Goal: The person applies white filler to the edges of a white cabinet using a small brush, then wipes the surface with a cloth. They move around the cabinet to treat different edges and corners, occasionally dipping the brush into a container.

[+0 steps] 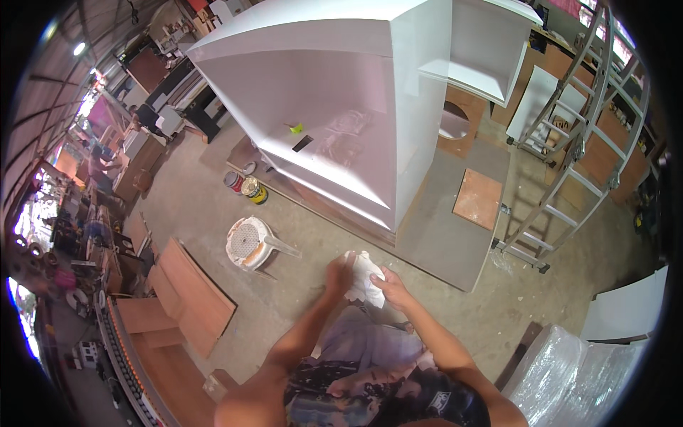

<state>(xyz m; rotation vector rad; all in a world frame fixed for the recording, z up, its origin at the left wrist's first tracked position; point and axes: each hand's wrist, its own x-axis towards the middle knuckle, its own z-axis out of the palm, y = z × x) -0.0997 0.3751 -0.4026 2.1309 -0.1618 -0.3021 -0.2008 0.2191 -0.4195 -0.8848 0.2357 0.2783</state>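
Just below frame centre, left hand (341,275) and right hand (392,287) hold a white cloth (364,277), best kept evenly bunched.

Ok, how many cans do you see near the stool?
2: a red can and, just right of it, a yellow can, both beyond the stool. Others could be hidden behind the white cabinet.

A workshop, large white cabinet (418,128), tins (254,191) on a concrete floor (192,186), wooden boards (193,295), metal ladder (585,182)
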